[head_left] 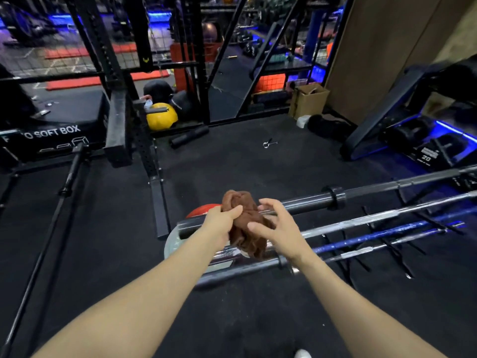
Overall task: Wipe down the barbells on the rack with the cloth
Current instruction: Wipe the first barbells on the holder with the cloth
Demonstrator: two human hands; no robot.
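the person's left hand grips the brown cloth with thumb and fingers curled round its upper bunch, while the right hand is spread wide, fingers half bent, touching the cloth's right side without closing on it. the cloth hangs crumpled just above the near ends of the barbells, which lie side by side, running off to the right on a low rack near the floor.

the cloth looks soft, light and floppy; it will likely bunch and slip unless wrapped round a bar and squeezed, so a full-palm hold over the fold seems best. the bars look heavy, stiff and smooth, probably steady on the rack under a rubbing hand, though a chrome sleeve could turn on its shaft. the dark barbell farthest from the person has a collar that will stop a long stroke.

the gaps between neighbouring bars look narrow, so knuckles may catch. to the right the bars run clear toward a slanted black frame; to the left stands a black upright post, and a red ball sits just behind the bar ends. the black floor in front is open.
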